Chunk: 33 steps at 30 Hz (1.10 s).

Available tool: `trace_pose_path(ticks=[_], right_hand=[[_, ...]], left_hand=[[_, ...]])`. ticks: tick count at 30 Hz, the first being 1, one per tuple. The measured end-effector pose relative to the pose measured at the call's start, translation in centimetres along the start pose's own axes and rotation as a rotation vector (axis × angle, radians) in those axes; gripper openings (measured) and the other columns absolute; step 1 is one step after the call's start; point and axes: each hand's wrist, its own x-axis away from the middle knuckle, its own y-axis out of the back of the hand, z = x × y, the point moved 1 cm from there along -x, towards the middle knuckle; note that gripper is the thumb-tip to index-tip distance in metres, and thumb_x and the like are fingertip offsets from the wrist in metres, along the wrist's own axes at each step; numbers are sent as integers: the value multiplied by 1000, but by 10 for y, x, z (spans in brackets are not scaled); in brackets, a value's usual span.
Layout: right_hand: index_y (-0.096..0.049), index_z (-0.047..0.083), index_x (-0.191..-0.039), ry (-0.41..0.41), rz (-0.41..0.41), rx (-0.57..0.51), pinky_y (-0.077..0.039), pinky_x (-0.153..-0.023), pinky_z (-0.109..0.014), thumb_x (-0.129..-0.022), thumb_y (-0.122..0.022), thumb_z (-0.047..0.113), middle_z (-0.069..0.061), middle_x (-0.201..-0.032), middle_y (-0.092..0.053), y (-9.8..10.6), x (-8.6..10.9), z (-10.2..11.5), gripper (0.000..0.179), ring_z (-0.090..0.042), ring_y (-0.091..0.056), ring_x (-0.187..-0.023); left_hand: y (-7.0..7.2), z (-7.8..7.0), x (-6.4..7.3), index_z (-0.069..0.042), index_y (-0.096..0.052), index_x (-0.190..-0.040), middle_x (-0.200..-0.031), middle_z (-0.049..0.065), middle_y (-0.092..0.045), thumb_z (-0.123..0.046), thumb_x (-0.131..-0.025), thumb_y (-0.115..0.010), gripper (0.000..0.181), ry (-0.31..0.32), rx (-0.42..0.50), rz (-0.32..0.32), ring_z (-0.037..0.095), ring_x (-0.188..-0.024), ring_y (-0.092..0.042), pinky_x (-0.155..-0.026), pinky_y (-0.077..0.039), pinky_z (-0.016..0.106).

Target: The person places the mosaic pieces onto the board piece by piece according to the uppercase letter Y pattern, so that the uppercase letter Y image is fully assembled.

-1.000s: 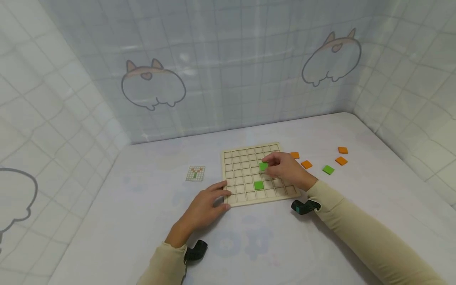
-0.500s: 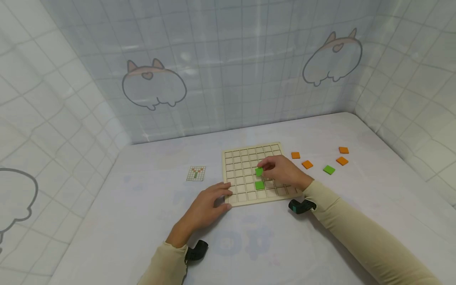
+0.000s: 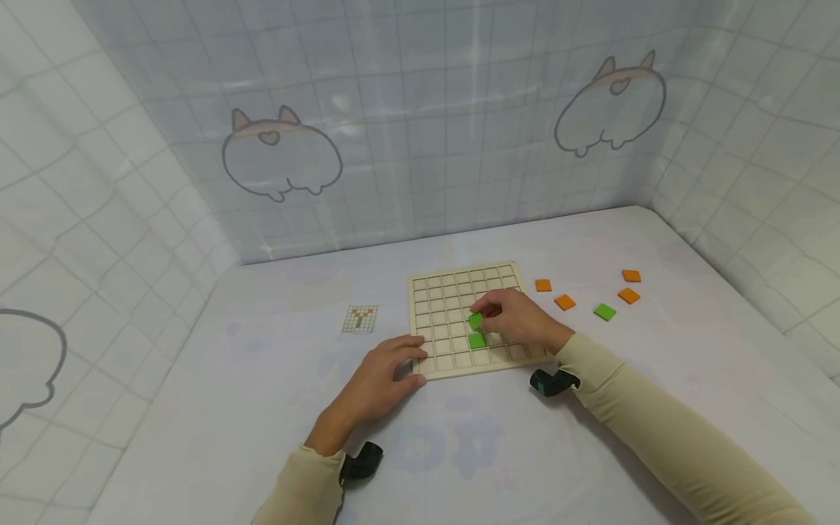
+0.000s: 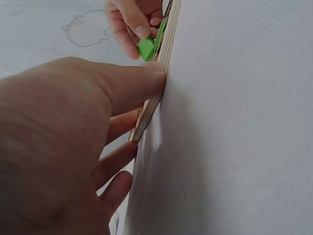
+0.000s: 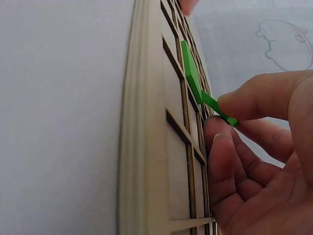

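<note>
In the head view a wooden grid board (image 3: 442, 364) lies on the table. My right hand (image 3: 518, 319) is over it, pinching a green square tile (image 3: 475, 321) between thumb and fingers. In the right wrist view that held tile (image 5: 213, 104) is tilted, its lower edge close by another green tile (image 5: 192, 68). This second tile lies flat in a cell nearer the front edge. My left hand (image 3: 380, 375) rests at the board's left front corner, fingertips on the left rim and thumb (image 4: 146, 78) against the front edge, fingers loosely spread.
Right of the board lie several orange tiles (image 3: 564, 302) and one loose green tile (image 3: 605, 312). A small pattern card (image 3: 359, 319) with a coloured grid lies to the left. Behind the table hangs a pale checked curtain (image 3: 420, 160).
My right hand has moved slightly left and toward the front with the green tile, bringing it down beside the green tile in the board. The left hand has stayed at the corner.
</note>
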Motion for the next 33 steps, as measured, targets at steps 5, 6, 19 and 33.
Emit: trace_pose_path(ticks=[5,6,19,33], right_hand=[[-70,7,-120,1,-10,27,-50,-83,-35,-90,-67,9,1,-99,-68,-2,2,2,30,-16,-61,-92],[-70,8,-120,-1,-11,34,-50,-84,-35,-90,-67,9,2,-100,-68,-3,3,2,30,-16,-61,-92],[-70,8,-120,33,-14,73,-50,-85,-35,-91,-70,12,2,-102,-66,-6,3,0,29,-15,-60,-94],[-71,11,-117,25,6,115,-50,-84,-36,-90,-73,15,2,-100,-65,-5,0,2,28,-15,-60,-93]], left_hand=[[-1,0,-1,-10,-69,-122,-144,2,-54,-19,-90,-77,35,7,-8,0,24,-139,-42,-113,-33,47],[-1,0,-1,-10,-69,-122,-144,2,-55,-19,-90,-77,35,8,-9,0,24,-139,-42,-113,-33,47],[1,-1,-2,-10,-69,-122,-144,4,-55,-20,-89,-77,35,11,-16,4,26,-139,-43,-113,-33,48],[1,1,-2,-11,-69,-122,-145,4,-54,-21,-90,-76,34,5,-11,9,27,-139,-43,-112,-34,49]])
